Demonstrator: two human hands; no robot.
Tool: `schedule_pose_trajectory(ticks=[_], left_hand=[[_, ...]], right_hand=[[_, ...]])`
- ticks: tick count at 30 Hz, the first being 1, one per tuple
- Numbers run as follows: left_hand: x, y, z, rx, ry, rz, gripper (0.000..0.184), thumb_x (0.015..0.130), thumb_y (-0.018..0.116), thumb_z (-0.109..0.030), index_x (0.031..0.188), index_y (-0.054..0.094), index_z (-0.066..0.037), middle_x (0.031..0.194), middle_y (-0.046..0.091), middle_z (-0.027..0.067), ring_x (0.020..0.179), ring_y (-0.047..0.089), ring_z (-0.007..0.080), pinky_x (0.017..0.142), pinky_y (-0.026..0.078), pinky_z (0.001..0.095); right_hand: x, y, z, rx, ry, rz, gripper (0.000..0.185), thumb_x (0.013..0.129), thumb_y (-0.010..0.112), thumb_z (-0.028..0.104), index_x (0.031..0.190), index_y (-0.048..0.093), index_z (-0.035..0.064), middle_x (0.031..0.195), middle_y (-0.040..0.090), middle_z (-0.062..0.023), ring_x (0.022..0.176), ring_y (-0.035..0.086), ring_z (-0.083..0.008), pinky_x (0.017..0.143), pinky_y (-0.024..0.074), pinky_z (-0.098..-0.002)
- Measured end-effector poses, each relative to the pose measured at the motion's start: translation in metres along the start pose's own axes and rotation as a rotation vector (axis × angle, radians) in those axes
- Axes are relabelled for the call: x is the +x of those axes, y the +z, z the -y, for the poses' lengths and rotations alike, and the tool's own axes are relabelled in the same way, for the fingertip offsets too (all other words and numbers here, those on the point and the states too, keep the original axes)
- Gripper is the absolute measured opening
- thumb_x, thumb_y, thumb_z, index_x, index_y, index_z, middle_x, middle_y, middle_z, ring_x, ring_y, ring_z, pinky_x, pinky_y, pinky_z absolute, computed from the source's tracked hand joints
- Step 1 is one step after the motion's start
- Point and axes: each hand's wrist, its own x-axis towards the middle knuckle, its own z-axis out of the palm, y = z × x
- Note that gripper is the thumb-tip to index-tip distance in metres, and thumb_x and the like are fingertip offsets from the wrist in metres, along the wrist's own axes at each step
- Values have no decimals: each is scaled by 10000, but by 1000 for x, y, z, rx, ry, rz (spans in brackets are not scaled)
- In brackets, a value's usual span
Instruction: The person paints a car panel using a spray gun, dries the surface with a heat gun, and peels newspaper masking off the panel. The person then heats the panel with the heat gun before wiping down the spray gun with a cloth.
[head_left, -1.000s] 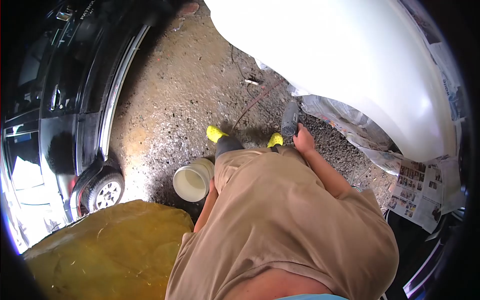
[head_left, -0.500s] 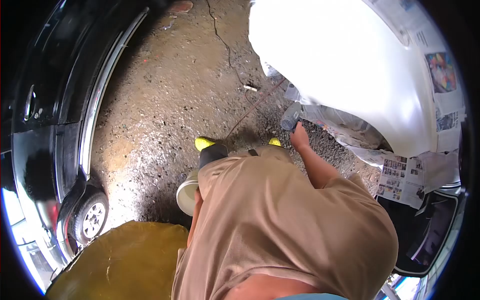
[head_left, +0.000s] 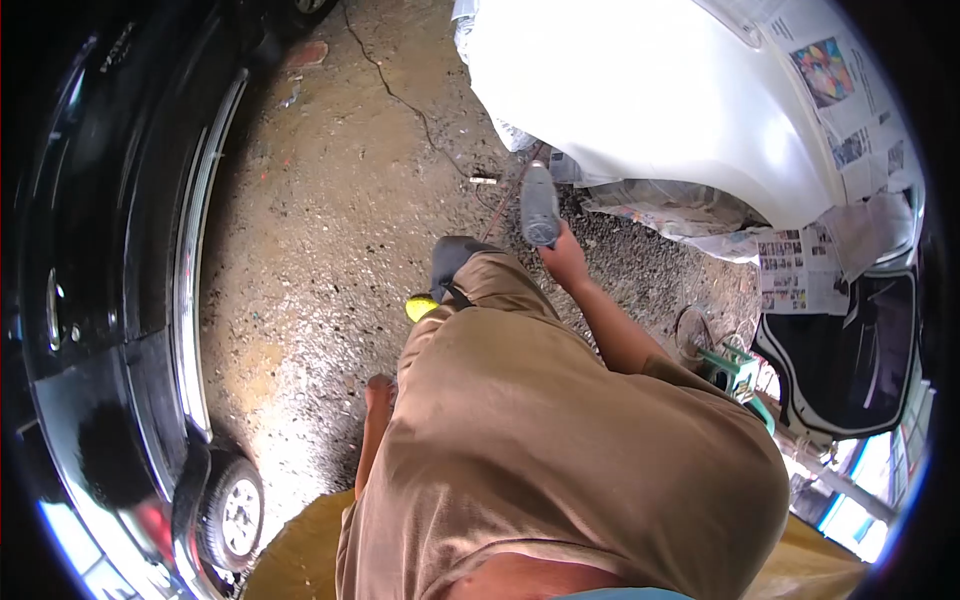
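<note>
In my right hand (head_left: 566, 258) is what looks like a paint spray gun (head_left: 540, 205) with a long grey cup. My fingers are wrapped around its near end. It is held out in front of me, just left of the wheel-arch end of a glossy white car panel (head_left: 640, 110). My left hand (head_left: 379, 388) hangs low by my left thigh, above the wet floor. Its fingers are too small and hidden to read.
Newspaper masking (head_left: 800, 275) borders the panel. A black car (head_left: 95, 280) stands along the left. A dark cable (head_left: 395, 95) and a thin reddish hose (head_left: 497, 215) cross the gravelly floor (head_left: 300, 200). Right of me are a green stool (head_left: 735, 372) and a dark panel (head_left: 845, 350).
My view has shifted and one leg is lifted forward. The spray gun has swung to point farther ahead. The white bucket by my left leg is out of sight, and the green stool has come into view.
</note>
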Motion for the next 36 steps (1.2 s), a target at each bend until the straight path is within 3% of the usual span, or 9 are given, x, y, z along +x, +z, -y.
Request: schedule_pose_trajectory(ticks=[8, 14, 16, 17, 20, 21, 26, 30, 36], left_hand=[[78, -58, -68, 117, 153, 21, 452, 814, 601, -238, 1202, 641, -8, 947, 702, 181, 797, 665, 235, 697, 520, 350], [108, -104, -132, 225, 203, 74, 426, 817, 607, -243, 1173, 651, -12, 953, 697, 186, 784, 665, 243, 700, 519, 338], [101, -124, -164, 301, 176, 176, 401, 824, 611, -254, 1143, 660, -15, 970, 692, 193, 780, 667, 257, 711, 517, 332], [155, -124, -121, 759, 762, 173, 330, 840, 594, -289, 984, 673, -2, 948, 682, 200, 812, 664, 278, 713, 521, 362], [199, -104, -108, 306, 431, -47, 283, 845, 597, -295, 886, 655, -21, 933, 667, 194, 868, 655, 308, 750, 524, 409], [177, -124, -160, 339, 173, 209, 301, 828, 622, -327, 925, 652, -44, 938, 660, 179, 939, 639, 349, 813, 515, 452], [247, -150, -177, 815, 873, 12, 367, 800, 649, -377, 955, 648, -44, 928, 657, 191, 942, 621, 403, 788, 499, 497], [219, -181, -279, 814, 713, 247, 389, 812, 641, -377, 927, 644, -6, 861, 667, 219, 877, 638, 422, 746, 500, 491], [261, -221, -368, 1011, 702, 377, 404, 815, 634, -386, 916, 651, 4, 865, 672, 228, 874, 647, 413, 736, 501, 484]], right_hand=[[-17, -53, -118, 50, 397, -447, 552, 757, 710, 218, 1210, 499, -18, 1045, 656, -248, 1000, 620, -444, 856, 478, -469], [-12, -86, -152, 207, 503, -827, 204, 745, 676, 162, 837, 613, -9, 689, 625, -83, 577, 596, -201, 579, 458, -352], [-8, -101, -100, 329, 651, -730, 235, 732, 654, 181, 851, 620, -19, 733, 624, -128, 683, 600, -300, 733, 472, -421], [-3, -94, -90, 342, 609, -790, 202, 734, 644, 183, 790, 621, -10, 664, 598, -90, 625, 584, -254, 675, 470, -387], [13, -69, -66, 377, 484, -661, 202, 734, 640, 178, 802, 626, -12, 688, 605, -72, 638, 571, -188, 640, 463, -369], [17, -65, -38, 438, 487, -579, 211, 742, 649, 179, 820, 629, -16, 696, 608, -69, 654, 566, -168, 644, 466, -371], [29, -38, 51, 687, 340, -289, 272, 769, 717, 181, 942, 649, -18, 805, 644, -69, 774, 563, -113, 717, 486, -338], [35, -15, 74, 742, 224, -287, 340, 768, 750, 173, 1045, 657, 0, 881, 660, -60, 842, 577, -116, 778, 493, -314], [39, -53, 113, 1061, 523, -368, 412, 807, 773, 181, 1120, 593, -17, 925, 648, -45, 797, 570, -114, 714, 485, -307]])
